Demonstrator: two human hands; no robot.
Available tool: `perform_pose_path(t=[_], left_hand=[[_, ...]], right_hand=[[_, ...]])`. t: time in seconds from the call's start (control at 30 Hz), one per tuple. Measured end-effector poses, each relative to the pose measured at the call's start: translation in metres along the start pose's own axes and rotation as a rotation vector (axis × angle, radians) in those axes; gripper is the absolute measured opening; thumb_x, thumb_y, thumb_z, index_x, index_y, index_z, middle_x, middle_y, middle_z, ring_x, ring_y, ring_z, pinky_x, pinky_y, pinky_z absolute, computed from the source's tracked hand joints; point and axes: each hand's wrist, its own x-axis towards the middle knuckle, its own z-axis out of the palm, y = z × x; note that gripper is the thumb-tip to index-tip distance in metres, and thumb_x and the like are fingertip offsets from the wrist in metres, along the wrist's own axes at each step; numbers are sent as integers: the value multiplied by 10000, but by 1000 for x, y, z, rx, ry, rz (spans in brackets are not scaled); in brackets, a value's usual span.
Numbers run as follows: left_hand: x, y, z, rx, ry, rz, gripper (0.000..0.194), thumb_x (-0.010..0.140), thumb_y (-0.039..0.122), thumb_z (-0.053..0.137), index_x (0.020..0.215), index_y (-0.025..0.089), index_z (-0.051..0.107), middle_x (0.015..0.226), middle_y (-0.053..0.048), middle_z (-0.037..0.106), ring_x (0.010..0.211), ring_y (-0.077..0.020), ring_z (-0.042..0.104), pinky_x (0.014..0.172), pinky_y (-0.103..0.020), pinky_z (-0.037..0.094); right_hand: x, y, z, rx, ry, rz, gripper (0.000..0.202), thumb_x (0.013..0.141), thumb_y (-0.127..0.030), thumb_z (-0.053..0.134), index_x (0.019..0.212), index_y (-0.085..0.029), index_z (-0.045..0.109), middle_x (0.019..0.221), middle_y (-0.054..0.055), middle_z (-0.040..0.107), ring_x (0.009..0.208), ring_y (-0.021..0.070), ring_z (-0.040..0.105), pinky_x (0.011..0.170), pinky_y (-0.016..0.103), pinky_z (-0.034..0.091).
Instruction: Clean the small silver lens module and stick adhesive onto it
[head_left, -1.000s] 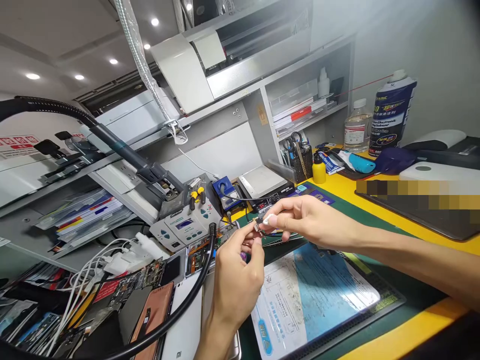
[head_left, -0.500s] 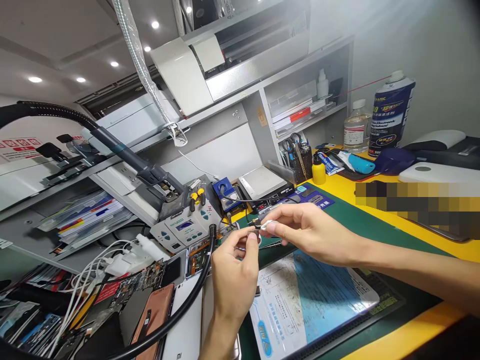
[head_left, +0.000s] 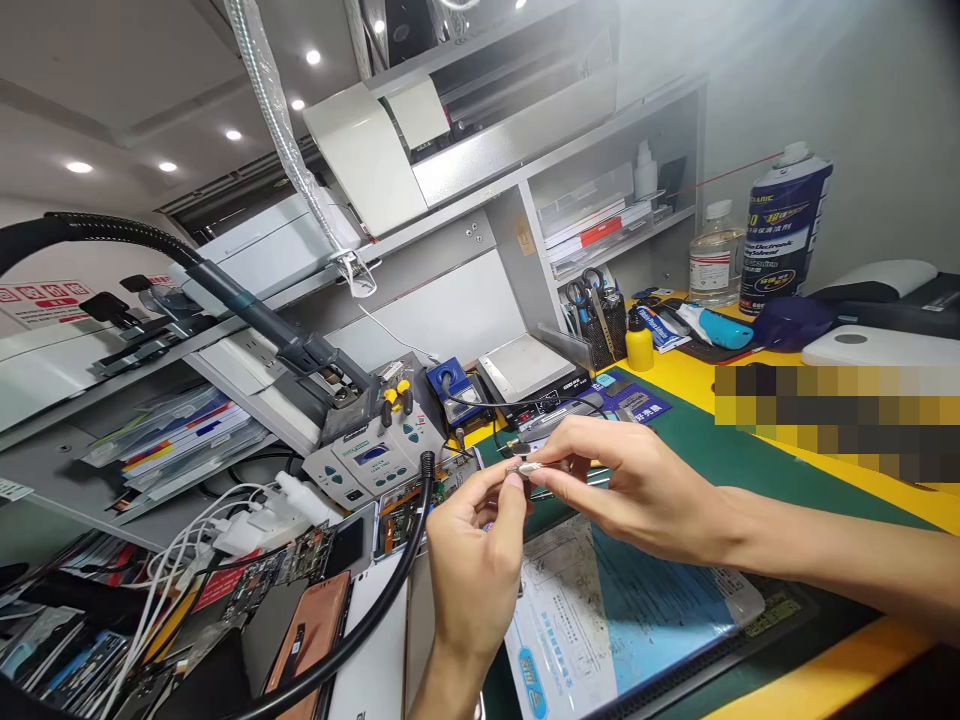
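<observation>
My left hand (head_left: 480, 550) is closed in a pinch around a small greyish part (head_left: 514, 469), mostly covered by the thumb and finger, so its kind does not show. From the right, my right hand (head_left: 645, 490) pinches a small white wad (head_left: 529, 467), perhaps tissue or cloth, and holds it against or very near that part. Both hands are raised over the near side of the bench. Below them lies a blue and white printed sheet (head_left: 637, 610) on the green mat (head_left: 735, 470).
A soldering station (head_left: 367, 455) stands behind my left hand, with a thick black hose (head_left: 390, 610) curving past it. Phones such as a copper-coloured one (head_left: 315, 630) and circuit boards crowd the left. A yellow bottle (head_left: 640, 345) and a spray can (head_left: 784, 235) stand at the back right.
My right hand has shifted slightly lower, its fingers now more stretched out. The white wad sits closer to the part in my left hand. The left hand keeps its pinch.
</observation>
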Motion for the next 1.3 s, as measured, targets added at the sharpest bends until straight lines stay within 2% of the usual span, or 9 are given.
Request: perform_pose_path(t=[0.1,0.23,0.4,0.57,0.67,0.83,1.07,1.3], left_hand=[[1,-2,-1,-52,3,-23,251,863,358,660,962,160,777,720,-33,725,618,-154,637,629,-256,556],[3,-6,-3,-127,-15,-80,258,867,361,664,957,145,773,773,-45,741,628,-149,640,604,-246,552],[3,-7,-2,-161,-19,-128,252,859,353,678,942,132,765,691,-28,709,613,-136,616,590,-233,536],[3,-6,0,-194,-18,-151,250,846,336,681,947,122,763,740,-47,722,623,-142,630,585,-247,555],[3,-7,0,-211,-23,-162,253,848,338,677,946,120,763,751,-52,722,615,-136,624,574,-241,553],[4,-8,0,-231,-33,-189,252,835,345,682,893,115,768,724,-50,696,608,-140,625,549,-243,553],[2,-4,2,-147,-32,-181,284,831,356,668,916,104,768,755,-77,722,620,-149,631,550,-242,557],[1,0,4,-50,-11,-132,282,827,355,665,924,111,766,744,-66,726,613,-139,618,573,-226,556]], right_hand=[[1,0,0,-14,-13,22,114,933,-249,600,885,-175,672,761,54,658,630,154,568,592,291,468],[2,1,0,-32,-6,13,112,925,-228,602,888,-161,683,757,55,656,639,153,562,594,285,459],[0,4,1,-51,-46,-55,87,918,-176,599,912,-148,681,768,51,653,663,150,564,615,280,446],[0,7,1,-81,-39,-59,108,943,-204,586,923,-140,672,768,53,650,648,149,559,608,281,434],[1,10,2,-93,-66,-110,92,947,-179,575,950,-131,654,783,56,659,657,145,572,606,271,429],[1,14,3,-122,-40,-166,66,936,-125,570,940,-127,636,772,44,644,634,129,555,583,254,404],[1,16,6,-149,-33,-232,79,943,-123,570,883,-125,621,729,26,614,609,119,510,569,253,377],[0,17,5,-160,-23,-253,98,944,-123,578,861,-118,630,718,34,629,611,125,534,568,252,392]])
